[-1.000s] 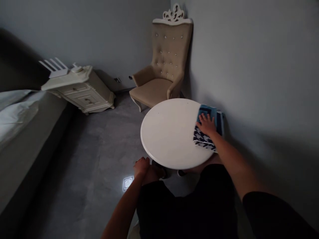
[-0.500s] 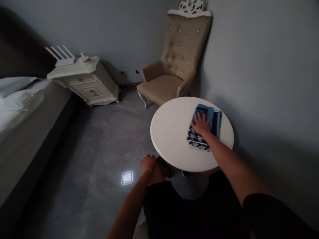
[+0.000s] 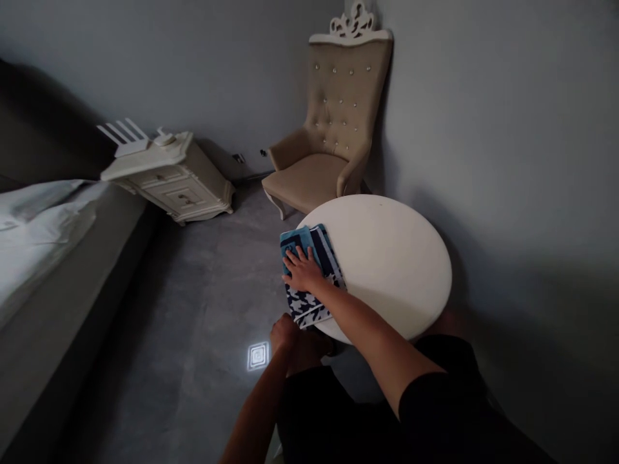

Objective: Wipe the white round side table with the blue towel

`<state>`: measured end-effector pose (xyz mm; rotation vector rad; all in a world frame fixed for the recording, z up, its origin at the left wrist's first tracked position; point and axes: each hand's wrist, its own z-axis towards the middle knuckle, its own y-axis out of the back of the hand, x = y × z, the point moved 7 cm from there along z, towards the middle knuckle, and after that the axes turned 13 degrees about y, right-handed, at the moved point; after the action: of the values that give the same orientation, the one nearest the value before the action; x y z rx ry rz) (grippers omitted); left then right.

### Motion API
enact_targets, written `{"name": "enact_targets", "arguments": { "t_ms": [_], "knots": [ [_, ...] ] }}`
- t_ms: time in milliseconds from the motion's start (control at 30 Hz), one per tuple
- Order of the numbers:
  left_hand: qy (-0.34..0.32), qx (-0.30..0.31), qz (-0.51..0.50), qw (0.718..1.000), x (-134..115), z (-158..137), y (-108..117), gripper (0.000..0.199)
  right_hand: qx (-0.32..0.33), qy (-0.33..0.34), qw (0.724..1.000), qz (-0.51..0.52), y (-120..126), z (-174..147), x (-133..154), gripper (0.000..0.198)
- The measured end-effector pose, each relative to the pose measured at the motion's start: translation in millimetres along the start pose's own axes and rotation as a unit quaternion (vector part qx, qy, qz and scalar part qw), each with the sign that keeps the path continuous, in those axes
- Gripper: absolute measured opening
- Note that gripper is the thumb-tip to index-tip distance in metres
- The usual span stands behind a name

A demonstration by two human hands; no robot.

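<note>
A person's left hand (image 3: 284,332) rests by the knee (image 3: 300,362), its fingers too dim to tell open from closed. Ahead of it, the right hand (image 3: 302,269) lies flat, fingers spread apart, on a folded blue, navy and grey towel (image 3: 325,254) — directly beneath it, at the left edge of a round white counter (image 3: 394,258). Beyond that hand stands a tan tufted armchair (image 3: 309,179) — and, off to its left, a pale cabinet (image 3: 176,190).
</note>
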<state>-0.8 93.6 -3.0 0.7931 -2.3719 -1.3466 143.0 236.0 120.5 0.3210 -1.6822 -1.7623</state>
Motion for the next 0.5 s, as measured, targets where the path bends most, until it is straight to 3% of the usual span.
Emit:
{"name": "enact_targets", "arguments": {
  "t_ms": [100, 233, 400, 500],
  "knots": [
    [0.010, -0.004, 0.002, 1.000, -6, 2, -1, 0.048, 0.004, -0.034, 0.999, -0.002, 14, -18, -43, 0.073],
    [0.002, -0.014, 0.005, 1.000, -14, 2, -4, 0.054, 0.019, -0.117, 0.993, -0.021, 48, -64, -141, 0.076],
    [-0.005, 0.003, 0.000, 1.000, -17, -3, -5, 0.056, 0.031, -0.252, 0.965, -0.065, 100, -166, -272, 0.078],
    [-0.006, 0.016, -0.007, 1.000, -18, -5, -3, 0.056, 0.026, -0.355, 0.931, -0.085, 119, -233, -332, 0.082]
  ]
}}
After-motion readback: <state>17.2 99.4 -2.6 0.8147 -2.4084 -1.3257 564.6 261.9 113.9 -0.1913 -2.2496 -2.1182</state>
